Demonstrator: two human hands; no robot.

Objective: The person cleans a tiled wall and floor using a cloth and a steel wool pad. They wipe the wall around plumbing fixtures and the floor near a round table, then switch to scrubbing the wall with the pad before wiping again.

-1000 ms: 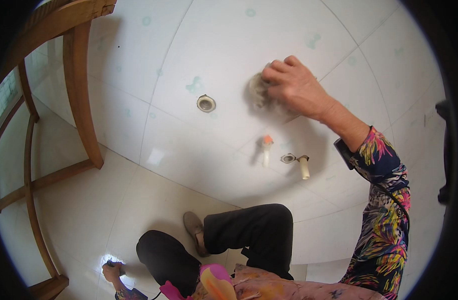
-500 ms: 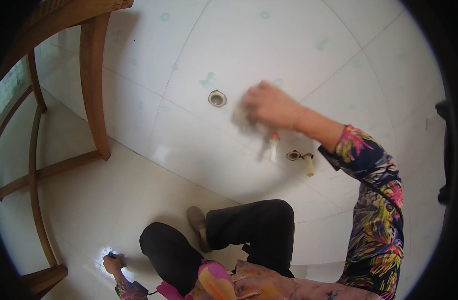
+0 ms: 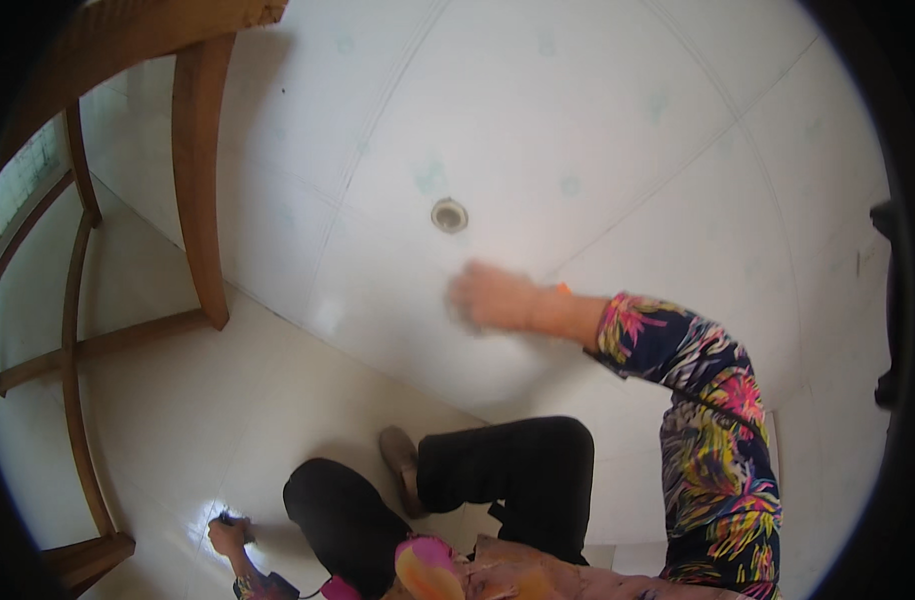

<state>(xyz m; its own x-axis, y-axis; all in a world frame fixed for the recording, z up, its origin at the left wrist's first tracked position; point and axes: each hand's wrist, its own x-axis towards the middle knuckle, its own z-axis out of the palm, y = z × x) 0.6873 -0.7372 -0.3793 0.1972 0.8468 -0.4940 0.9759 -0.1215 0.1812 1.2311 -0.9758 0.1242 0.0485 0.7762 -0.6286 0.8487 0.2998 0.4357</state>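
Note:
My right hand (image 3: 498, 297) is blurred by motion against a large white tiled wall (image 3: 628, 110). Its fingers are curled toward the wall over a greyish crumpled scrubber, which now shows only as a smear at the fingertips. Just up and left of that hand, a round metal-rimmed pipe opening (image 3: 450, 215) sits in the wall. A bit of orange (image 3: 565, 289) peeks out above my right wrist. At the lower left, my left hand (image 3: 227, 536) is closed around a small dark object (image 3: 234, 519), with a bright patch of light on the tiles around it.
A brown wooden frame (image 3: 198, 180) with crossbars stands on the left. Pale tiles (image 3: 178, 420) stretch below it. My bent legs in black trousers (image 3: 508, 470) and a brown shoe (image 3: 401, 455) are at the bottom middle. Faint greenish spots (image 3: 430, 178) mark the wall.
My right hand has moved down and slightly left along the wall, and its forearm now covers the tap and the fitting beside it. The left hand stays in place.

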